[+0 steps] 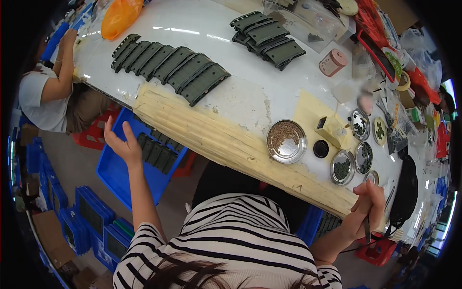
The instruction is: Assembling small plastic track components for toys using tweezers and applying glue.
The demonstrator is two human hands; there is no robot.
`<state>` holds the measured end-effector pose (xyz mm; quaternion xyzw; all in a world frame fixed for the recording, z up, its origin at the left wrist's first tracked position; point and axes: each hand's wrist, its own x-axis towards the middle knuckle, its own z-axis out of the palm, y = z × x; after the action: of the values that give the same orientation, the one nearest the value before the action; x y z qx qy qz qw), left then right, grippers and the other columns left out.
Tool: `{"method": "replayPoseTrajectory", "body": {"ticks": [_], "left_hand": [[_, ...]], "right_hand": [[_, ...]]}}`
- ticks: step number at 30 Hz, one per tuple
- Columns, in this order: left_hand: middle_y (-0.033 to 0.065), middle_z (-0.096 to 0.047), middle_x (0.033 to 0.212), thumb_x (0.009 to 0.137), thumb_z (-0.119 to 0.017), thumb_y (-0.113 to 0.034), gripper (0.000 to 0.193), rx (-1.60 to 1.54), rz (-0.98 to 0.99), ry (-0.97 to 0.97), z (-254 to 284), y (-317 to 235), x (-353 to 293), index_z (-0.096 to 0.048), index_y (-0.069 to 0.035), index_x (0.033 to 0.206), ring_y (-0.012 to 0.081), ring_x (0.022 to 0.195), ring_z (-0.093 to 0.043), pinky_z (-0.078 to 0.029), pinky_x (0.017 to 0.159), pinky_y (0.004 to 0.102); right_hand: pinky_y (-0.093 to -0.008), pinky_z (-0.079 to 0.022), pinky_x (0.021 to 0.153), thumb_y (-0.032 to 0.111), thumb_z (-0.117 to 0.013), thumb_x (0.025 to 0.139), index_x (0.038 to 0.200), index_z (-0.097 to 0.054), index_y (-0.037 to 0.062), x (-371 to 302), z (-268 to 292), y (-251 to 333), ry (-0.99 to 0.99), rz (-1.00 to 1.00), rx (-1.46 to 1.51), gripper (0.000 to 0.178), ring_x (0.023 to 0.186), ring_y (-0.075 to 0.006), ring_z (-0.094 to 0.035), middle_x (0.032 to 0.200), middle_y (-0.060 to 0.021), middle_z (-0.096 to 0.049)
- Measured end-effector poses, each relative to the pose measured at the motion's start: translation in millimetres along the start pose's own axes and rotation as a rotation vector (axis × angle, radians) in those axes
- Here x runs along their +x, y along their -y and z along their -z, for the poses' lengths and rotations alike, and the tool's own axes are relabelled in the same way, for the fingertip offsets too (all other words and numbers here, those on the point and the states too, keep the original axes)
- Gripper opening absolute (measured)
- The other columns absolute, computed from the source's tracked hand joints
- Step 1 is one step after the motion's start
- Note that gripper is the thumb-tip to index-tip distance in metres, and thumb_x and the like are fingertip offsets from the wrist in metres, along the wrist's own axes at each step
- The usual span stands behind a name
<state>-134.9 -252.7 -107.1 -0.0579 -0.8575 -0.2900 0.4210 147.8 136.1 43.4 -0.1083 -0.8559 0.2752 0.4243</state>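
My left hand (124, 142) is raised with fingers apart, holding nothing, over a blue crate (111, 168) of dark green curved panels (156, 155). At the right of the table, the fingers of my right hand (369, 208) are closed around a slim metal tool that looks like tweezers (367, 230). Near that hand stand several round metal dishes, among them one with small green parts (342, 170). Further left, a larger metal dish (289, 153) holds small brass-coloured pieces. A row of dark green panels (166, 65) lies on the table, and a second stack (269, 36) lies beyond.
Yellowish padding (202, 130) lines the table's near edge. A small black round container (321, 149), a pale yellow block (332, 131) and a pink jar (333, 62) stand at the right. A black cloth-like thing (404, 192) hangs there. Another person (48, 98) sits at the left.
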Motion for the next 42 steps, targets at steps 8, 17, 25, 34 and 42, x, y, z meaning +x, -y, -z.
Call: {"method": "replayPoseTrajectory", "body": {"ticks": [8, 17, 25, 34, 42], "left_hand": [[0.0241, -0.05, 0.128, 0.077, -0.072, -0.029, 0.054, -0.168, -0.354, 0.602, -19, -156, 48, -0.057, -0.004, 0.122, 0.0392, 0.122, -0.045, -0.029, 0.108, 0.0493], [0.0187, -0.056, 0.116, 0.074, -0.074, -0.022, 0.041, -0.186, -0.448, 0.701, -19, -170, 62, -0.06, -0.004, 0.108, 0.0328, 0.11, -0.052, -0.041, 0.094, 0.0375], [0.0205, -0.049, 0.122, 0.071, -0.075, -0.027, 0.056, -0.237, -0.443, 0.818, -24, -173, 63, -0.053, -0.005, 0.118, 0.0356, 0.113, -0.047, -0.039, 0.095, 0.0403], [0.0153, -0.054, 0.114, 0.067, -0.075, -0.022, 0.084, -0.538, -0.087, 0.828, -6, -158, 65, -0.033, -0.01, 0.139, 0.0268, 0.107, -0.052, -0.039, 0.096, 0.0374], [0.0147, -0.053, 0.116, 0.078, -0.073, -0.022, 0.076, -0.262, 0.479, 0.529, 74, 44, 59, -0.032, -0.009, 0.141, 0.018, 0.1, -0.056, -0.047, 0.083, 0.0305]], "right_hand": [[-0.0269, -0.039, 0.06, -0.003, -0.047, 0.087, 0.103, -0.063, -0.0006, -10, 1, 4, 0.012, 0.016, 0.058, 0.023, 0.062, -0.0157, -0.048, 0.069, -0.0091, -0.06], [-0.0265, -0.04, 0.059, -0.005, -0.047, 0.086, 0.102, -0.063, -0.0018, -15, 5, 0, 0.028, -0.031, 0.02, 0.024, 0.062, -0.0168, -0.052, 0.067, -0.0093, -0.058], [-0.0269, -0.041, 0.061, -0.005, -0.046, 0.086, 0.102, -0.064, -0.0017, -16, 1, 2, 0.045, -0.039, 0.01, 0.023, 0.063, -0.0168, -0.052, 0.069, -0.0102, -0.059], [-0.024, -0.032, 0.056, -0.005, -0.044, 0.086, 0.104, -0.064, -0.0006, -17, 2, 9, 0.086, -0.042, 0.006, 0.027, 0.06, -0.0122, -0.044, 0.072, -0.0092, -0.061], [-0.0205, -0.022, 0.046, -0.004, -0.046, 0.087, 0.105, -0.063, 0.0014, -19, 2, 11, 0.022, -0.074, 0.038, 0.025, 0.051, -0.0048, -0.032, 0.073, -0.0074, -0.06]]}}
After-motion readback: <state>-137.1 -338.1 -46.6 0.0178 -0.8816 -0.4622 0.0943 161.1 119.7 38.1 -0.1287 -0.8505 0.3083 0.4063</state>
